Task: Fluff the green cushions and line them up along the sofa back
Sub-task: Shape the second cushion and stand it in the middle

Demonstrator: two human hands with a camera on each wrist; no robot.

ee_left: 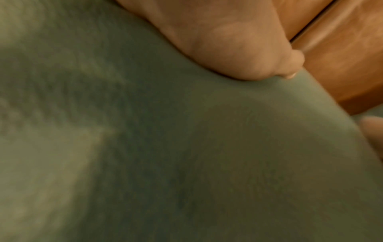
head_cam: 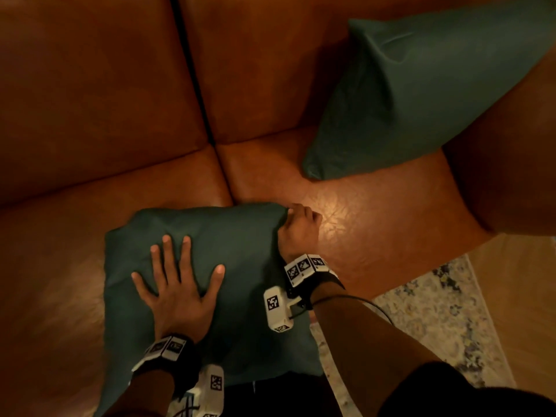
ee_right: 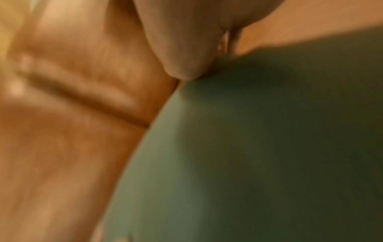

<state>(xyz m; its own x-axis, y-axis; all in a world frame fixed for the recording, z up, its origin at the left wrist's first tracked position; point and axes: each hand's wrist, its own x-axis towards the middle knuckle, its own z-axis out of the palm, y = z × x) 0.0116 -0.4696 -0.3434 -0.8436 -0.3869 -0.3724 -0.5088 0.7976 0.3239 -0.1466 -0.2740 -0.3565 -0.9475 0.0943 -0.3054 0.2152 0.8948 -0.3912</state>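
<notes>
A green cushion lies flat on the front part of the brown leather sofa, straddling the seam between its two seat pads, with its near edge overhanging the front of the seat. The left hand lies flat on top of this cushion, palm down, with fingers straight and spread wide, pressing into the fabric. The right hand grips the cushion's far right corner, its fingers curled around the bunched cloth at the edge. In the left wrist view the green cloth fills most of the picture, with the heel of the palm resting on it and a strip of sofa leather beyond. In the right wrist view a thumb or finger presses into the edge of the green fabric, with blurred leather on the left.

A second green cushion stands tilted on one corner in the right end of the sofa, leaning against the backrest and the armrest. It is well apart from the first cushion. Both wrists carry black bands with white marker-tagged blocks. To the right of the sofa a pale patterned rug lies on the floor.
</notes>
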